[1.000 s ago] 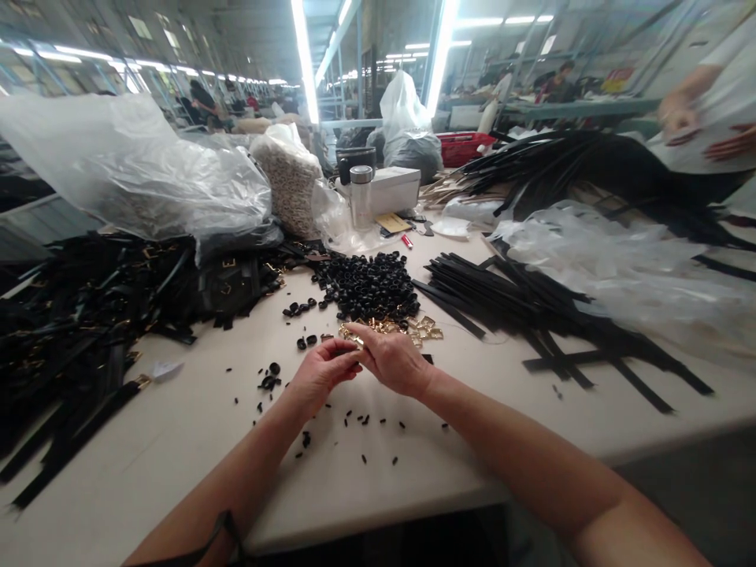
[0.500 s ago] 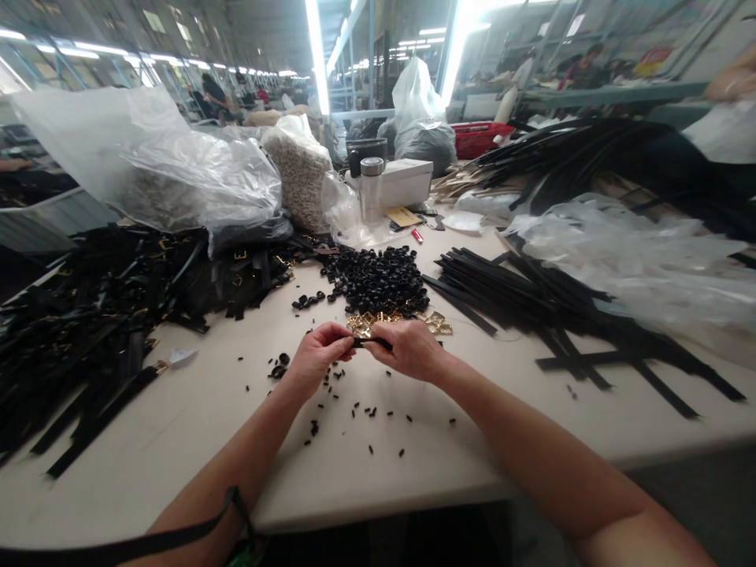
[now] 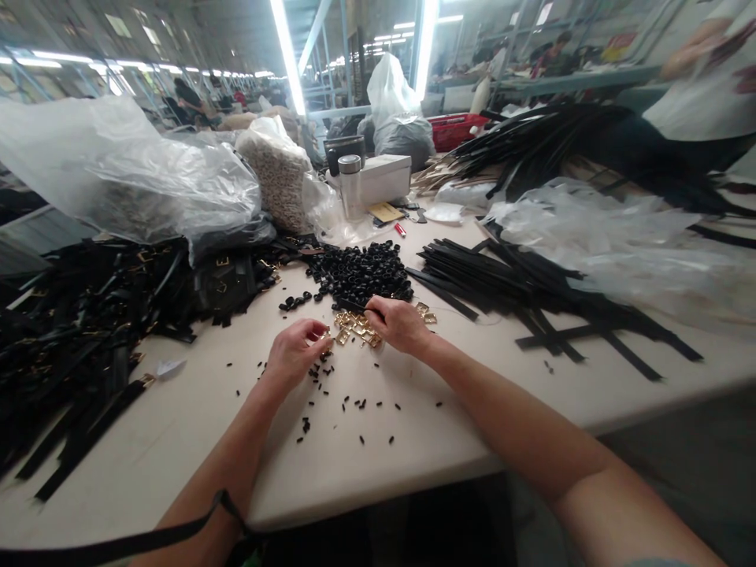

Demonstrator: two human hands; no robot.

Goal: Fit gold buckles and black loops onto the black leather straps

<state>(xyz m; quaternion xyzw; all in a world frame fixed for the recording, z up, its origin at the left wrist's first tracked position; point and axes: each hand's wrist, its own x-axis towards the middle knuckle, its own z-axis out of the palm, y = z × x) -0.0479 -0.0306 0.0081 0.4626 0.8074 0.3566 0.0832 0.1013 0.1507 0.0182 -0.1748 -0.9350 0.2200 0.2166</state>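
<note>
My left hand [image 3: 295, 353] is closed in a pinch on a small gold buckle [image 3: 323, 335], just above the table. To its right, my right hand [image 3: 402, 324] is closed round a short black strap [image 3: 352, 305], whose end sticks out leftward past the fingers. Between and behind the hands lies a small pile of gold buckles [image 3: 342, 336], partly covered by the right hand. Right behind it is a heap of black strap loops [image 3: 360, 272]. Tiny black pieces [image 3: 361, 404] are scattered on the table in front of the hands.
Black straps with buckles [image 3: 147, 291] are heaped at left. A bundle of cut black strips [image 3: 484, 276] lies at right, beside crumpled clear plastic [image 3: 614, 244]. A bottle [image 3: 350, 189], a white box [image 3: 383, 179] and filled bags stand behind. A person [image 3: 702, 87] stands at far right.
The hands, earlier together on the black strap, have moved apart. The strap stays in my right hand, over the buckle pile; my left hand now pinches a gold buckle. The camera view has shifted.
</note>
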